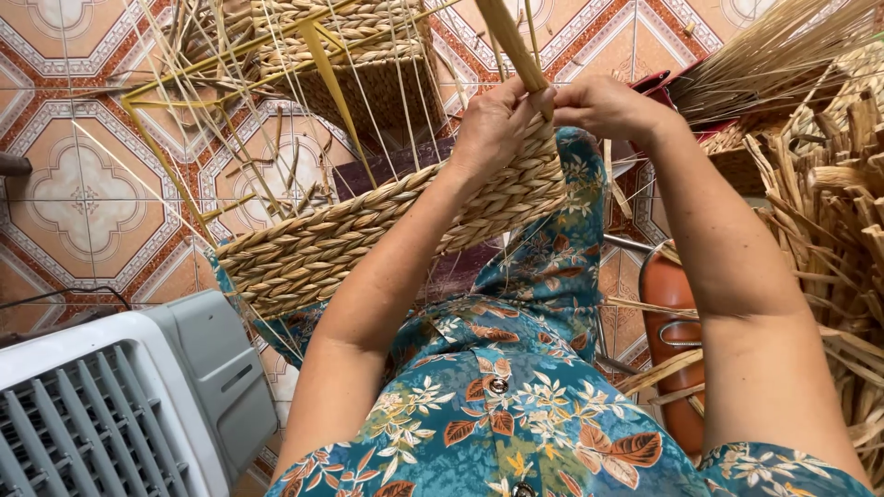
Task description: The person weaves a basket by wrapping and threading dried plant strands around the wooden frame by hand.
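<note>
Mid-weave, I judge. Left hand (pixel 493 120) and right hand (pixel 603 106), frame's upper centre, both pinch reed strand (pixel 508 41) at woven basket (pixel 387 225) rim. Next: tuck strand, pull snug.

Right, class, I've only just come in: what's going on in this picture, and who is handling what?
A person in a floral garment sits over a half-woven basket of twisted straw-coloured fibre resting on the lap. The left hand and the right hand meet at the basket's upper edge, both gripping a thick fibre strand that rises out of view. Thin upright stakes stick out of the weave. Loose dried fibre is heaped on the right, and a grey fan unit stands lower left on the tiled floor.
</note>
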